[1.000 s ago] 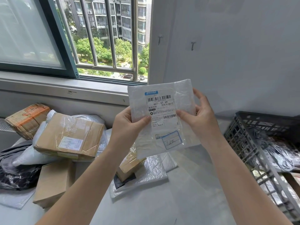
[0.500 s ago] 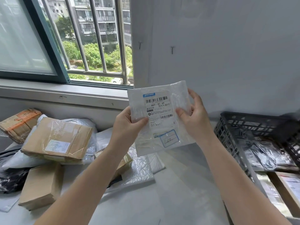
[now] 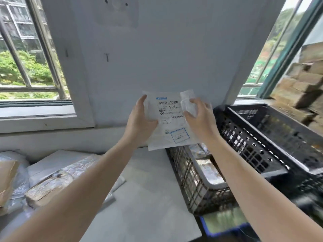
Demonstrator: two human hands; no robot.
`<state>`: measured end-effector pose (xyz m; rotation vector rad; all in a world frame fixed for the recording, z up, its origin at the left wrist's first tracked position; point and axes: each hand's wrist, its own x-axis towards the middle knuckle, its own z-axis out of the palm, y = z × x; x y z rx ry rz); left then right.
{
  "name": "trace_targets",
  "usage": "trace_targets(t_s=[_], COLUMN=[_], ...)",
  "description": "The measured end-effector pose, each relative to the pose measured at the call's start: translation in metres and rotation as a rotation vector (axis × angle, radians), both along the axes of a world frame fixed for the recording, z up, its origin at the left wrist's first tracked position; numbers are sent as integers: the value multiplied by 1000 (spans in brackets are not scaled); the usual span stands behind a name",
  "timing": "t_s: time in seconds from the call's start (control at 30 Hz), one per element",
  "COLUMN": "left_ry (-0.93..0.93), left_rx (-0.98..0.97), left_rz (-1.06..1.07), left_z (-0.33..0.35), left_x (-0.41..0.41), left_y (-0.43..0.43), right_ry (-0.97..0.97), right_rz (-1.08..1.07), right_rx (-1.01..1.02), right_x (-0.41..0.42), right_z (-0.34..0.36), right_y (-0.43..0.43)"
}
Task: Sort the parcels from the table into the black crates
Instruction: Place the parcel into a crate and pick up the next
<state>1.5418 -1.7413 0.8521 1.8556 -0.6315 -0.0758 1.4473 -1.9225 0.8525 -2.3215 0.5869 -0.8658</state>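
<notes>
My left hand and right hand pinch the upright white parcel by its sides, the black crates below-right, nearest my right hand.

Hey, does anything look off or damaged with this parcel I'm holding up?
Only a small thing: the white parcel has its top right corner folded over and crumpled where the right hand grips it. The left hand holds the opposite edge, and the label looks intact.
</notes>
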Motion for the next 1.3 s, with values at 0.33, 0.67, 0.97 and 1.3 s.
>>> trace_targets(t_s=[0.33,0.67,0.97,1.3], left_ry=[-313,-250,-29,-162], left_rx=[439,928,1044,1178], left_rz=[-325,-327,-221,-161], left_z=[-6,-74,-135,-220], left_x=[-53,-63,-43,-7], left_y=[-131,-279,-357,-402], right_ry=[423,716,771,1011], right_rz=[-171,-14,149,355], right_rx=[-226,-348,-507,-318], right_x=[-73,-52,-4,29], right_z=[8,-66,-129,-213], right_y=[-110,-245,-331,-351])
